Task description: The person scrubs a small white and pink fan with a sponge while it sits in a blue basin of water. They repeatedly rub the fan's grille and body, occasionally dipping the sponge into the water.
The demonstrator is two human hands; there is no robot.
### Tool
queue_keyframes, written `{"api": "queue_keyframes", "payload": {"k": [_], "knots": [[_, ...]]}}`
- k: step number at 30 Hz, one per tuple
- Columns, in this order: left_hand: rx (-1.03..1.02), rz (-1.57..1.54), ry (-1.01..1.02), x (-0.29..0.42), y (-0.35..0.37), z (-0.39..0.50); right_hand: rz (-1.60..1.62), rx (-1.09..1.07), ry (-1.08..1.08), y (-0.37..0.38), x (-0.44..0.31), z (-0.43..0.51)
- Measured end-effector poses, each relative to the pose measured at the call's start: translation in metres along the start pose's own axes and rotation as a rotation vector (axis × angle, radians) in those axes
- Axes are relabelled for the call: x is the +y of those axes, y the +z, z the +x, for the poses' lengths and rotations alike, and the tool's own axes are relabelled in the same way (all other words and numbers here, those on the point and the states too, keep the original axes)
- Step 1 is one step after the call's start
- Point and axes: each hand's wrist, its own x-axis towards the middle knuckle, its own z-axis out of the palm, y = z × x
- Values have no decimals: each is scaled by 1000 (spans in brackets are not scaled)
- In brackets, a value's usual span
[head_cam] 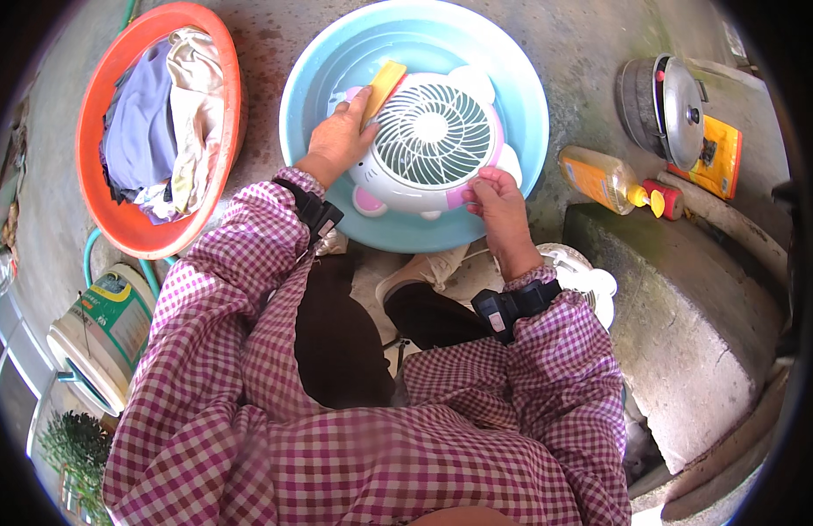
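Observation:
A light blue plastic basin (518,158) stands on the ground before me. Inside it lies a white and pink fan housing (380,174), shaped like a cartoon animal, with its round spiral grille (413,154) facing up. My left hand (344,135) holds a yellow block (383,85), a sponge or a brush, against the upper left rim of the housing. At the lower right, the curled fingers of my right hand (498,204) grip the edge of the housing; their tips are partly hidden.
To the left stands an orange basin (232,131) of clothes (143,125), above a white bucket (104,335) and green hose (91,256). At right are a yellow-capped bottle (597,177), a lidded metal pot (682,112) and a concrete block (676,322). Another white fan part (593,283) lies beside my right forearm.

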Motion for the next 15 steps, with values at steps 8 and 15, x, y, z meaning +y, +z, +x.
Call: {"api": "queue_keyframes", "payload": {"k": [8, 15], "knots": [[-18, 15, -30, 4, -3, -1, 5, -18, 38, -4, -5, 3], [-53, 16, -66, 11, -4, -2, -34, -14, 81, -7, -10, 6]]}}
